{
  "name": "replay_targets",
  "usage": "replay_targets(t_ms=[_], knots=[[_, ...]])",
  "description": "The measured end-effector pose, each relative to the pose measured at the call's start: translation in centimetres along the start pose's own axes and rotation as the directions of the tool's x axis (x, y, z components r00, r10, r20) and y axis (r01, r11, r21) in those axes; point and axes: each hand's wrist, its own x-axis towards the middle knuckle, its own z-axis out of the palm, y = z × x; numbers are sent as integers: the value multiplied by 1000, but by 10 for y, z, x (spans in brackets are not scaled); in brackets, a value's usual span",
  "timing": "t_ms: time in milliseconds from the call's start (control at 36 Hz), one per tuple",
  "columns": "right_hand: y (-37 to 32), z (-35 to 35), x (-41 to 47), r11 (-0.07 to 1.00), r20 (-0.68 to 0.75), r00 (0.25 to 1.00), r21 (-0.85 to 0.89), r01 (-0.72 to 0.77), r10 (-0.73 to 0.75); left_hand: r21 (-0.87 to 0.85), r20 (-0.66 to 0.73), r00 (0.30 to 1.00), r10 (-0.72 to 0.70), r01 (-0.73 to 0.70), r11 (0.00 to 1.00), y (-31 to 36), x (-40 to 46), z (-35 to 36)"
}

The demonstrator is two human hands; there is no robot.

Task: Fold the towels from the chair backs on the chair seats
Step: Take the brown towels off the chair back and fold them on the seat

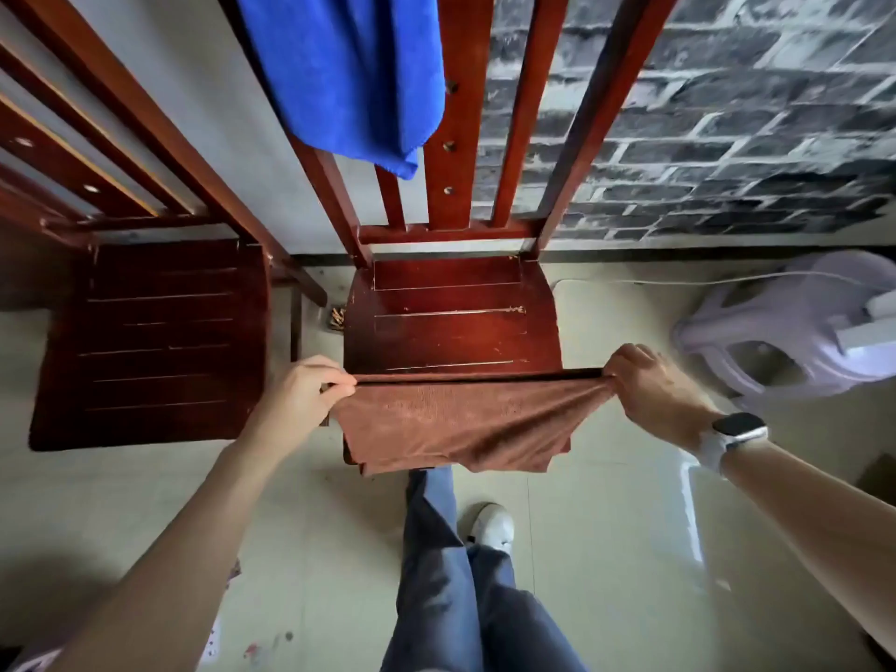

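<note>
The left hand [303, 390] and right hand [649, 385] each pinch a top corner of the brown towel [456, 424], stretching its edge taut over the front of the chair seat [451, 327]; the rest hangs down. A blue towel [349, 70] drapes over the chair back [514, 114]

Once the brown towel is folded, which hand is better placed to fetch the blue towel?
Probably the left hand: the blue towel hangs over the chair back's left side, farther from the right hand.
</note>
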Motion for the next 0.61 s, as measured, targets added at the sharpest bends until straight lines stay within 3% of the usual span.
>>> replay_targets(t_ms=[83, 194, 306, 361, 417, 472, 528, 611], knots=[[0, -44, -21, 999, -147, 989, 40, 27, -21, 3, -116, 993, 36, -36, 999, 29, -18, -25], [-3, -104, -44, 993, -415, 910, 106, 42, 6, 76, -270, 944, 190, -176, 982, 73, -32, -64], [4, -148, -58, 998, -350, 936, 32, 52, -38, 144, -250, 930, 270, -240, 960, 110, -38, -95], [8, -169, -64, 998, -404, 913, 17, 61, -49, 185, -198, 931, 307, -272, 944, 125, -38, -110], [9, -188, -67, 998, -502, 864, 29, 62, -39, 210, -264, 904, 336, -286, 935, 138, -35, -129], [9, -204, -67, 997, -494, 866, -31, 72, -77, 223, -339, 866, 368, -306, 926, 151, -33, -147], [10, -218, -68, 996, -451, 889, -62, 60, -81, 244, -330, 859, 393, -324, 914, 161, -33, -157], [12, -239, -72, 995, -544, 833, -55, 89, -104, 232, -325, 861, 391, -328, 916, 171, -37, -167]])
